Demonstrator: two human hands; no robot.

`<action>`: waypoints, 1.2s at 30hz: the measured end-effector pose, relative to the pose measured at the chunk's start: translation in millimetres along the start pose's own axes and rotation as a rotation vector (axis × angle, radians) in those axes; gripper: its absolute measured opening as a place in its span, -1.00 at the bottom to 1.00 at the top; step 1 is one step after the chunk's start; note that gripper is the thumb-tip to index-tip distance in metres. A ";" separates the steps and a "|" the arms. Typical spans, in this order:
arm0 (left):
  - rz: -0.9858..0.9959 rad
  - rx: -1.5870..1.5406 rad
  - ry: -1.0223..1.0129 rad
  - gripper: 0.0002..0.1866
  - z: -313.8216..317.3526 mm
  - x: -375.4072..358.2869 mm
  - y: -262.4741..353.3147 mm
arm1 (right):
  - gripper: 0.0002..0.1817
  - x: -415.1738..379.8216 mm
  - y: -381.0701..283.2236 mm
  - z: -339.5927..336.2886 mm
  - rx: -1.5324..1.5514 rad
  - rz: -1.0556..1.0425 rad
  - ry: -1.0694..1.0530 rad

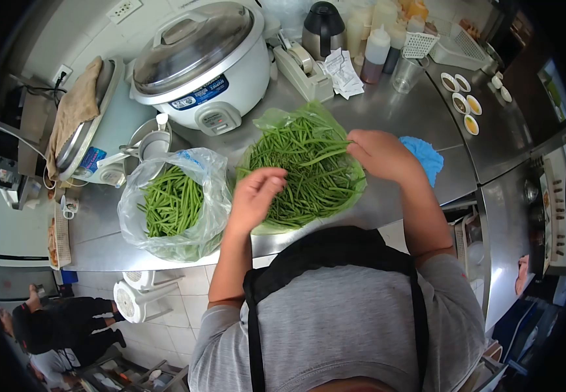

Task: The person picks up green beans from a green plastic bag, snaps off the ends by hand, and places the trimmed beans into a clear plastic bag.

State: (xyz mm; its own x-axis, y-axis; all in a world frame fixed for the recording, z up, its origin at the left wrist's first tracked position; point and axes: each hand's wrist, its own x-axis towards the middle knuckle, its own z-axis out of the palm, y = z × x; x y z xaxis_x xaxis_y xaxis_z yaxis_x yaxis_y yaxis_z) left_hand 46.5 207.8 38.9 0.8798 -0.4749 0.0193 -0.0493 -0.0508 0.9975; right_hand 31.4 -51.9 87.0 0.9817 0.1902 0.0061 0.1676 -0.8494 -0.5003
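My right hand grips a few long green beans, which stick out from its fingers to the left over a pile. My left hand is over the left part of that pile, with its fingers curled in and the thumb close to them; anything between them is too small to make out. The heap of green beans lies in an open greenish plastic bag. To the left, a clear plastic bag stands open with more green beans, which look shorter.
Behind the bags are a large rice cooker, a tape dispenser, a sauce bottle and a clear cup. A blue cloth lies right of my right hand. Small sauce dishes sit farther right. Another person is at lower left, near white stools.
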 end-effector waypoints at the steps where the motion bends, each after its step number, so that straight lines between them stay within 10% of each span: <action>1: -0.052 -0.004 -0.101 -0.74 4.6 1.7 -4.0 | -0.80 -1.1 -0.6 -0.8 0.054 -0.010 0.032; 4: -0.228 -0.143 -0.266 -0.62 26.9 9.6 -16.0 | -0.78 1.5 -0.4 25.4 0.347 0.095 0.106; 11: -0.269 -0.911 0.063 -0.66 41.7 38.3 -35.8 | -0.80 -16.2 -30.2 94.8 0.339 -0.029 0.116; 17: -0.363 -0.646 -0.031 -0.83 16.9 30.0 -20.6 | -0.79 -7.6 -24.5 79.7 0.413 0.002 -0.067; 21: -0.408 -0.365 -0.078 -0.82 11.0 26.4 -11.0 | -0.85 9.8 -27.0 70.8 0.140 -0.239 0.414; 31: -0.358 -0.114 -0.158 -0.82 17.6 26.3 -13.8 | -0.86 24.3 -27.6 84.1 -0.207 -0.482 0.382; 36: -0.213 0.013 -0.279 -0.83 17.8 25.7 -21.4 | -0.85 31.2 -13.1 99.2 0.619 -0.006 -0.011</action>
State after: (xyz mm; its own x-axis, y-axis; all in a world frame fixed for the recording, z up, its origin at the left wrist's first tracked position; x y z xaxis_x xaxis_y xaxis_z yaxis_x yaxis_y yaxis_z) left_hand 61.7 181.1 16.9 0.7079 -0.6743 -0.2104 0.1138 -0.1850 0.9761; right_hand 51.0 13.9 7.8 0.9795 0.2015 0.0032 0.0865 -0.4059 -0.9098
